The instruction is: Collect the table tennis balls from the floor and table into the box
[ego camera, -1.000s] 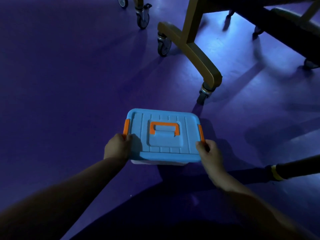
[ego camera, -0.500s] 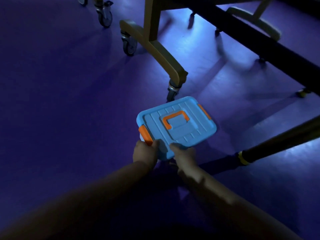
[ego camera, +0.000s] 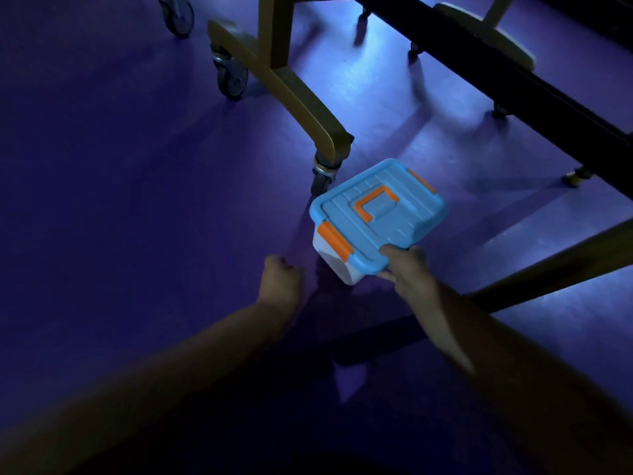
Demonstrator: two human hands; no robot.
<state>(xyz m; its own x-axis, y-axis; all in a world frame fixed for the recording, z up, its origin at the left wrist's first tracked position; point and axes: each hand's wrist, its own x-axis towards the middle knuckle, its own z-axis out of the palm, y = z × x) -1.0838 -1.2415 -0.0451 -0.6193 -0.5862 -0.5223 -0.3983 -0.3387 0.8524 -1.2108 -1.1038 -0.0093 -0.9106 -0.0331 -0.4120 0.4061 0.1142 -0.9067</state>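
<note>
The white plastic box point(ego camera: 376, 214) with a blue lid and orange latches sits on the purple floor point(ego camera: 137, 200), a table leg's caster point(ego camera: 322, 174) just behind it. The right hand point(ego camera: 409, 269) pinches the box's near lid corner. The left hand point(ego camera: 279, 281), just left of the box, is loosely curled and holds nothing.

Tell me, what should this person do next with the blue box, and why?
Probably bring the free left hand to the near orange latch and unclip it. The box has its lid on and latched, the right hand grips its near corner, and no balls can go in until it opens.
</note>
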